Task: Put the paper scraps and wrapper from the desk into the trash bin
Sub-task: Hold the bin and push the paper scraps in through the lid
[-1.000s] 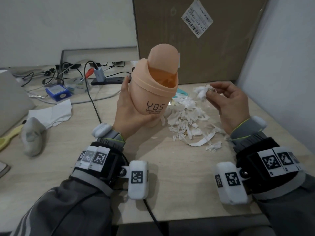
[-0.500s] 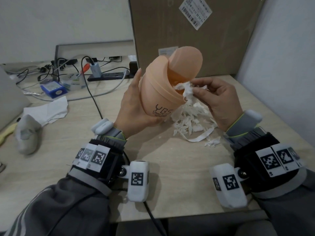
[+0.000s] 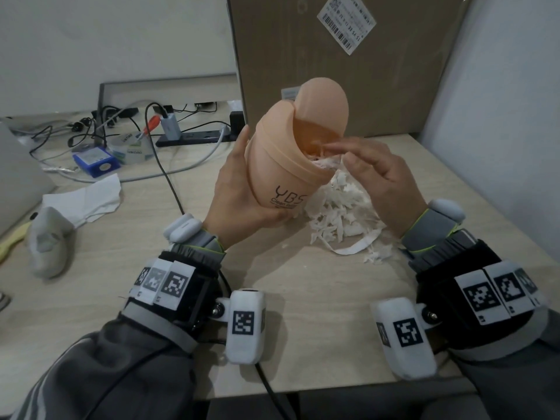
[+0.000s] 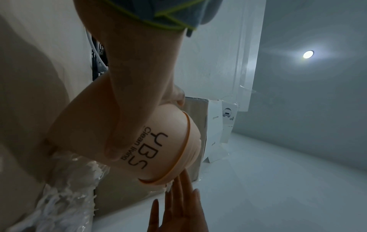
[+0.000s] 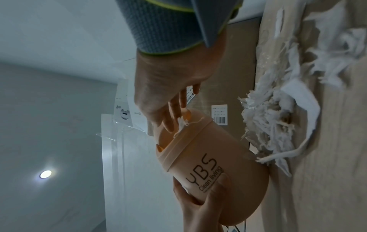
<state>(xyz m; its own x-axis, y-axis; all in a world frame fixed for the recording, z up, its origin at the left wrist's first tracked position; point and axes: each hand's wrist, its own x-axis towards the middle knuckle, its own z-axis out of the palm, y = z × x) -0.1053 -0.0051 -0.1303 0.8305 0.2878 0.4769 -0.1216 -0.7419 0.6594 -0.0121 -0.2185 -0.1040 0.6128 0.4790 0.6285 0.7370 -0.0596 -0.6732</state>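
Since half a second ago, released into tilted trash bin mouth: white paper scraps. Left hand gripping bin, frame centre. Right hand slack-fingered at opening. Remaining scrap pile on bench, centre right.

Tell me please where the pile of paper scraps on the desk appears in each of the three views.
Head view: paper scraps right of centre, behind and beside the trash bin.
Left wrist view: scraps at lower left, blurred, below the bin.
Right wrist view: scraps at upper right, beside the bin.
Shared landmark: the black "YBS" lettering on the bin.
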